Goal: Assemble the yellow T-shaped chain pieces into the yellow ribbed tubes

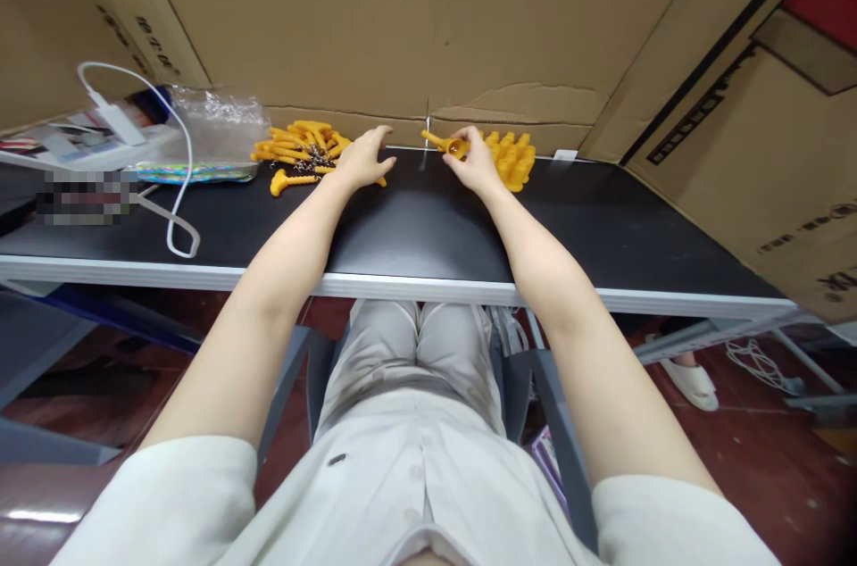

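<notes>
My right hand [477, 162] is closed in a pinch on a small yellow plastic piece [443, 142] with a long stem, held just above the black table [415, 227] at its far edge. Right behind that hand lies a neat stack of yellow pieces [514, 159]. My left hand [365, 158] rests on the table with fingers spread, touching the edge of a loose pile of yellow pieces with metal keychains [301, 148]. One single yellow piece [289, 181] lies apart in front of that pile.
A clear plastic bag [212, 127] lies at the far left, with a white charger and cable [175, 191] looping toward the front edge. Cardboard walls [469, 12] close off the back and right side. Another person's sandalled foot [693, 380] shows under the table at right.
</notes>
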The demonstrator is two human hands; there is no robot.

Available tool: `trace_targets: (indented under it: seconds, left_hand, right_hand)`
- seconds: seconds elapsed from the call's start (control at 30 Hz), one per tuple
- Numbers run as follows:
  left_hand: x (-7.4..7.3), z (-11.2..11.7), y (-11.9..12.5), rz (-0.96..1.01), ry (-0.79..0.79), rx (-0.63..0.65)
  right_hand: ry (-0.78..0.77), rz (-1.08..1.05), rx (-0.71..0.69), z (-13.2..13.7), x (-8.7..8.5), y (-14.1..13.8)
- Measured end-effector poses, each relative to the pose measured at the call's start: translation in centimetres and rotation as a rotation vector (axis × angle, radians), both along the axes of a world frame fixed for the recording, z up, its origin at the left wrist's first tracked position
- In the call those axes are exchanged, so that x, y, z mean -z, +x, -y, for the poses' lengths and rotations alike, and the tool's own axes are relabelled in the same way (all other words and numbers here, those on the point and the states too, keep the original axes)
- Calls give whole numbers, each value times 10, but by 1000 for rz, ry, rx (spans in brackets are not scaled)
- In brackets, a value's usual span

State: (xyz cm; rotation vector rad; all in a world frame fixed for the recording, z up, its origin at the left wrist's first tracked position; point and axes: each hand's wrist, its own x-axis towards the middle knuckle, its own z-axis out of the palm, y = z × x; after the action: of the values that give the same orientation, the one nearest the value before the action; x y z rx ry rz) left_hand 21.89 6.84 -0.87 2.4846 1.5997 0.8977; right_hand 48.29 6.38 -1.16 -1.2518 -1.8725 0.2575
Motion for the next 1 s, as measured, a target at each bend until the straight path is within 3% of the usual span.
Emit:
trace_targets:
  seconds: [0.27, 0.37, 0.67, 0.87, 1.0]
  left_hand:
    - [1, 1, 8, -75, 20, 8]
    - [1, 0, 6, -77, 10, 17]
    - [-5, 9, 11, -97, -40, -21]
    - [-13, 11, 5, -186, -111, -181]
    - [-10, 4, 1, -288, -220, -279]
  right_hand:
    - [8, 601, 133, 17, -3, -19]
    - [-20, 736, 217, 19, -3, -24]
    - [-114, 716, 227, 20, 0, -23]
    - [-31, 701, 345, 27, -9, -18]
    - [-17, 630, 423, 20, -12, -6]
